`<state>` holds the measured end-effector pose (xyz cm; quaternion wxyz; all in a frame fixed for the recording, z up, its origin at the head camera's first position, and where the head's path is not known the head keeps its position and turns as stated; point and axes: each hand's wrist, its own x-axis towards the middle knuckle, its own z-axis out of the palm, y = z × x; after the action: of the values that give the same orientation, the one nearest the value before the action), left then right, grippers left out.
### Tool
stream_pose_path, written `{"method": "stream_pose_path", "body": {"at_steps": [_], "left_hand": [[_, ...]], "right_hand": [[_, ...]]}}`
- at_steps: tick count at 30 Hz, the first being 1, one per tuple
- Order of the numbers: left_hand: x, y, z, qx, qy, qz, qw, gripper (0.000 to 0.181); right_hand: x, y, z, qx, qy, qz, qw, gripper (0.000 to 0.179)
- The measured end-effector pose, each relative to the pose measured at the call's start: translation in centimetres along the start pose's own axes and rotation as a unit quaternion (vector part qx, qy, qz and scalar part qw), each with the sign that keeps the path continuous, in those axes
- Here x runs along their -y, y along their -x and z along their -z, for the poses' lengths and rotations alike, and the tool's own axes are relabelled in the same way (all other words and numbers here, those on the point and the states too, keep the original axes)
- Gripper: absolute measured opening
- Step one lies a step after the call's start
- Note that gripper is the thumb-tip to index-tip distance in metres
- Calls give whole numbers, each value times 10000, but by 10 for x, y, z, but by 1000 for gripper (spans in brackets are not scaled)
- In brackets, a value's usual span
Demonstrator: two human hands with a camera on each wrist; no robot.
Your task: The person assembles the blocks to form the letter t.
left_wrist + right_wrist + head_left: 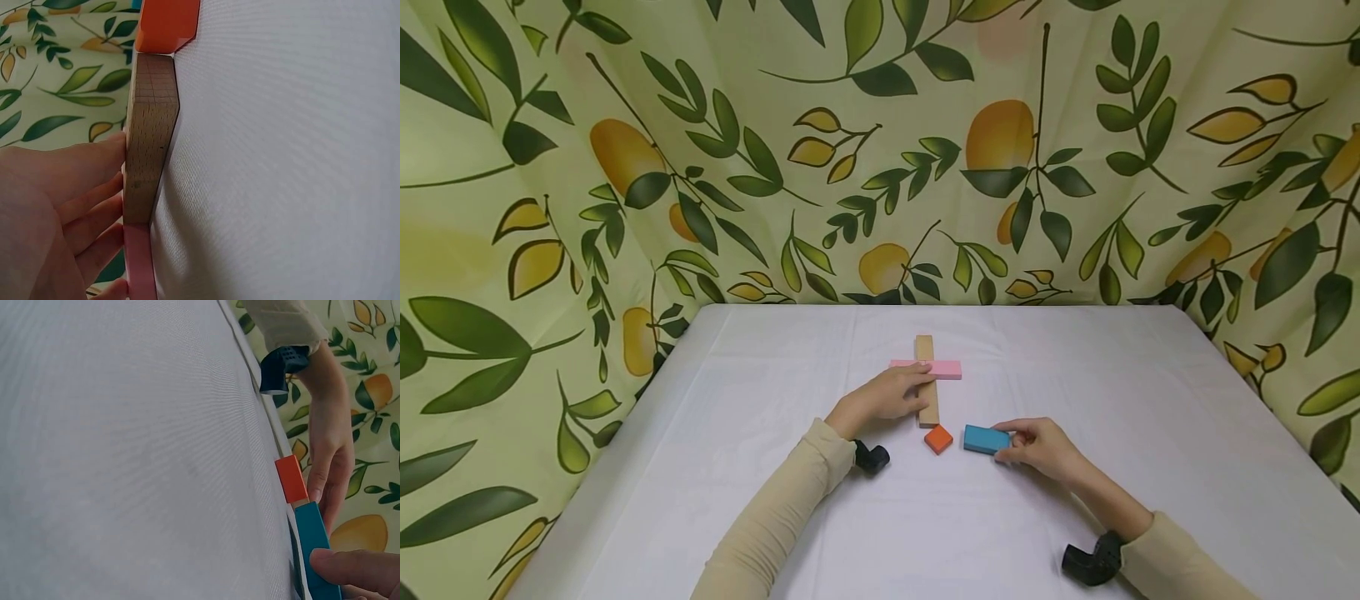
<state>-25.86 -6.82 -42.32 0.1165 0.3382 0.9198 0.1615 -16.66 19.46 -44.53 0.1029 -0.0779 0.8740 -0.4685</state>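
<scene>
A pink block (947, 370) lies crosswise between two natural wood pieces, one (924, 345) on its far side and another (929, 410) on its near side. Fingers of my left hand (895, 393) rest fairly straight on top of the pink block and the near wood piece (149, 150). An orange block (937, 439), turned cornerwise, sits right at the near end of that wood. My right hand (1041, 446) pinches the right end of a blue block (981, 439) between thumb and fingers, to the right of the orange one. In the right wrist view, the thumb presses the blue block's side (312, 528).
White cloth covers the table (760, 367) under the blocks. A curtain (880, 167) printed with leaves and fruit hangs behind and along the sides. Black camera mounts (871, 458) are strapped to both wrists.
</scene>
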Motion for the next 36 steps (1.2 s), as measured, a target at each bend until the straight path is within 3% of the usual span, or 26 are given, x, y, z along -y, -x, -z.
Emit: {"method": "stream_pose_path", "body": {"at_steps": [14, 28, 36], "left_hand": [[0, 0, 1, 11, 27, 26, 10000, 51], [0, 1, 1, -62, 0, -146, 9999, 50], [-1, 2, 1, -26, 34, -78, 10000, 51]], "right_hand": [[2, -1, 0, 420, -183, 109, 9989, 43], [1, -1, -1, 555, -140, 189, 9982, 44], [1, -2, -2, 683, -158, 283, 9971, 45]]}}
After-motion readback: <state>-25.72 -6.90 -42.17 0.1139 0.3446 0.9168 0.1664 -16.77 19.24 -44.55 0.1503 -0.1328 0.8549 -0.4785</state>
